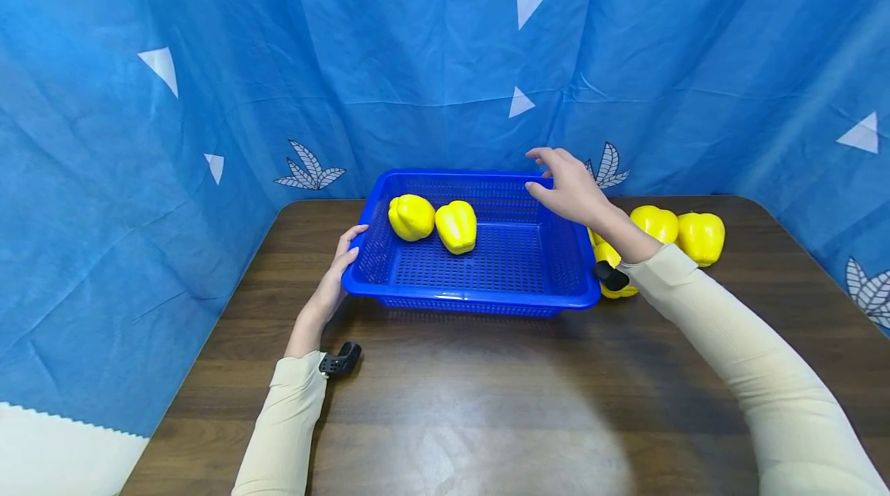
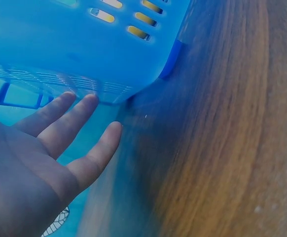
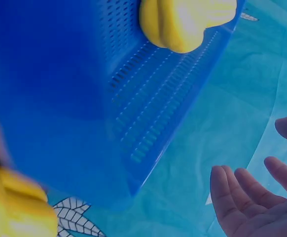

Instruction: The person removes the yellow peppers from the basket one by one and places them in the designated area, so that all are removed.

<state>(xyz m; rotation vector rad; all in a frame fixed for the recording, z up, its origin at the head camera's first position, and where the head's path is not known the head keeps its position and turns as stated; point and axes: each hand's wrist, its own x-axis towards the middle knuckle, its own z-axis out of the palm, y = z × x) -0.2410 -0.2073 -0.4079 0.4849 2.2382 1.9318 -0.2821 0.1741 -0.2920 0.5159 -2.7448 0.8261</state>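
Observation:
A blue plastic basket with slotted walls is on the wooden table, two yellow bell peppers lying in its left half. At its left side, my left hand holds the rim with thumb and forefinger; in the left wrist view the other fingers spread out below, close to the basket wall. My right hand hovers over the basket's back right corner, fingers apart and nothing in them. Beside the basket's right wall sit several more yellow bell peppers, partly hidden behind my right forearm.
A blue cloth with white triangles and leaf prints hangs behind and to the left of the table. Each wrist carries a black band with a small camera. The basket's back rim is close to the cloth.

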